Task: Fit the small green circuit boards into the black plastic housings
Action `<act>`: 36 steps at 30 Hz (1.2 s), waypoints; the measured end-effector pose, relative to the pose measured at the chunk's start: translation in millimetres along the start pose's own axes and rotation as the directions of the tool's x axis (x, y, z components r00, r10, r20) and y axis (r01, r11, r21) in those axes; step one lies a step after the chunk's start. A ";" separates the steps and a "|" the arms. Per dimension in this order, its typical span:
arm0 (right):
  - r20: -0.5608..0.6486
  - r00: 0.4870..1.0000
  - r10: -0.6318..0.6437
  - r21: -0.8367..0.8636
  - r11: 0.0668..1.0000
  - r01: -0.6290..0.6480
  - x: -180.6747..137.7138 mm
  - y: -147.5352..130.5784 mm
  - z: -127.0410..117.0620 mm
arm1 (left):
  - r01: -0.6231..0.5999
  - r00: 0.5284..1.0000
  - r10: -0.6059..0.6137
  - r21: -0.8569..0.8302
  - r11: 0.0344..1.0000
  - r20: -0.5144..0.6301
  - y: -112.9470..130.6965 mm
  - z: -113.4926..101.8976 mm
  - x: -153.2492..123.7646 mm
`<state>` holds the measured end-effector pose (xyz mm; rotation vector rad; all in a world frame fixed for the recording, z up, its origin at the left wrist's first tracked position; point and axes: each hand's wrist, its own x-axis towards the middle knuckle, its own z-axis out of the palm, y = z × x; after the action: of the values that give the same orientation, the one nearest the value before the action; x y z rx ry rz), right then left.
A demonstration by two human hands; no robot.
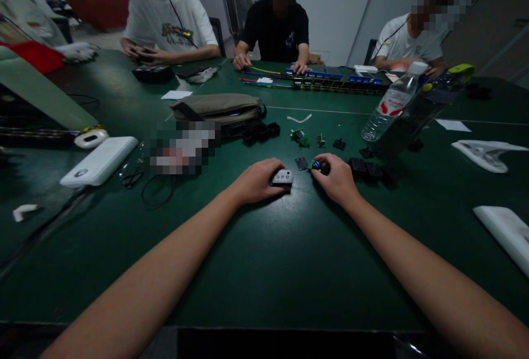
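My left hand [258, 181] is closed around a small grey-topped box marked "SPD" [282, 177], low over the green table. To its right, my right hand [336, 177] pinches a small circuit board with blue parts [316, 165]. A flat black square piece [301, 164] lies between the two hands. Just beyond the right hand are another green circuit board [301, 137], a small metal-pinned part [320, 140] and a black cap-like piece [339, 144]. Several black housings [372, 170] stand in a row against the right hand's outer side.
A plastic water bottle [392, 102] and a dark bottle stand at the right. A grey-brown pouch [219, 106] lies beyond my left hand. A white power bank [100, 161] with cables is at left. Three people sit across the table [264, 282], one touching blue-edged strips [318, 74].
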<state>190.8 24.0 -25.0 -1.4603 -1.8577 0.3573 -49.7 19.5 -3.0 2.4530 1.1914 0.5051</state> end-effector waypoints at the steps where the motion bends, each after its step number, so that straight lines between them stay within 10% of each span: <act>1: -0.001 1.000 -0.009 0.008 1.000 0.009 0.0 0.5 0.2 | -0.001 1.000 0.001 0.001 1.000 -0.001 -0.3 0.2 0.0; 15: 0.030 0.976 -0.214 0.053 0.976 0.212 -6.6 -4.1 3.3 | -0.011 0.999 0.011 0.005 1.000 -0.038 -0.9 1.0 -0.8; 23: -0.117 0.872 -0.476 0.105 0.867 0.487 -15.5 -22.2 -1.8 | -0.047 0.993 0.045 -0.023 0.999 -0.109 -2.4 2.7 -1.5; 36: 0.246 0.887 -0.391 0.277 0.905 0.322 -20.5 -25.0 5.6 | -0.167 0.978 0.170 0.030 0.985 -0.121 3.7 4.6 -2.7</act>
<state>170.7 -1.6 -21.0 -0.9162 -2.1933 0.6106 -46.7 14.4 -5.7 2.5862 1.0426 0.7047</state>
